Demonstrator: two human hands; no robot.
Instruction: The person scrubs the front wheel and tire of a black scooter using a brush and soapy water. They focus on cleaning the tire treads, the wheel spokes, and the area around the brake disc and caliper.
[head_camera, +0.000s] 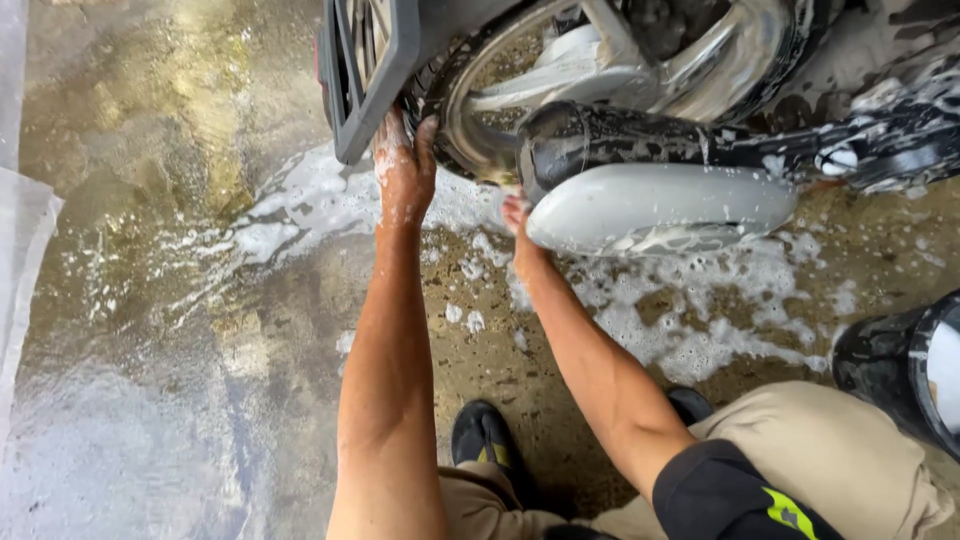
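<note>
Wet concrete floor (150, 300) fills the left and lower frame, with patches of white suds (690, 330) spread beneath a motorcycle at the upper right. The rear wheel (470, 120) sits at top centre, its tyre and rim wet and partly soaped. Left hand (405, 170), foam-covered, lies flat with fingers spread against the tyre, just beside the dark mudguard bracket (365, 80); its grip is wide and holds nothing. Right hand (515, 215) reaches under the wheel beside the silver exhaust muffler (660, 205); its fingers are mostly hidden, so whether the grip is closed on a cloth or sponge cannot be told. Judged from the lather, soaping of the lower bodywork (880, 140) and muffler is well advanced, as foam streaks cover both; no rinsing shows, and suds remain on the parts and floor. A black bucket (900, 370) stands at the right edge, near the person's bent knee (840, 450).
</note>
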